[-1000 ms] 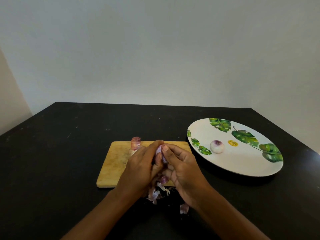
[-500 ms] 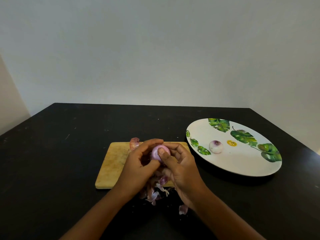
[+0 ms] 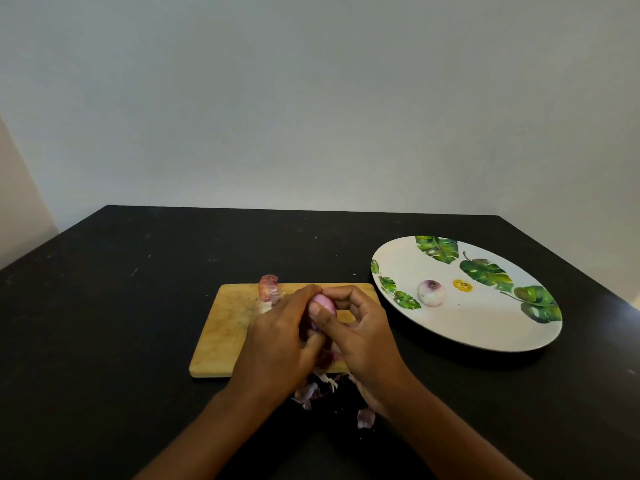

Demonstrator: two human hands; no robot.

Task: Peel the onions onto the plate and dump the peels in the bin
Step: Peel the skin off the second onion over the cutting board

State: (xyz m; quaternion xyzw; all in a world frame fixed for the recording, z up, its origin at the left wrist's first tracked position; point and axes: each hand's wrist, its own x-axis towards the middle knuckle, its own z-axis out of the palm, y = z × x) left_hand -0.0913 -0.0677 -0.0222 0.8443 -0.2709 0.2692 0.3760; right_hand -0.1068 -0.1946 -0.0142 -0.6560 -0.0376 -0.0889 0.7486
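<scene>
Both hands hold a small pink onion (image 3: 323, 303) above the wooden cutting board (image 3: 225, 327). My left hand (image 3: 277, 337) grips it from the left, and my right hand (image 3: 360, 337) pinches it with thumb and fingers from the right. One peeled onion (image 3: 431, 292) lies on the white leaf-patterned plate (image 3: 485, 327) to the right. An unpeeled reddish onion (image 3: 268, 289) sits at the board's far edge, partly hidden by my left hand. Loose peels (image 3: 311, 393) lie on the table under my wrists, with one more peel (image 3: 365, 418) beside my right forearm.
The black table (image 3: 121, 306) reaches to a pale wall behind. The plate sits close to the board's right end. No bin is in view.
The onion turned between my fingers and more of its pink peeled surface shows. Both hands stayed over the board.
</scene>
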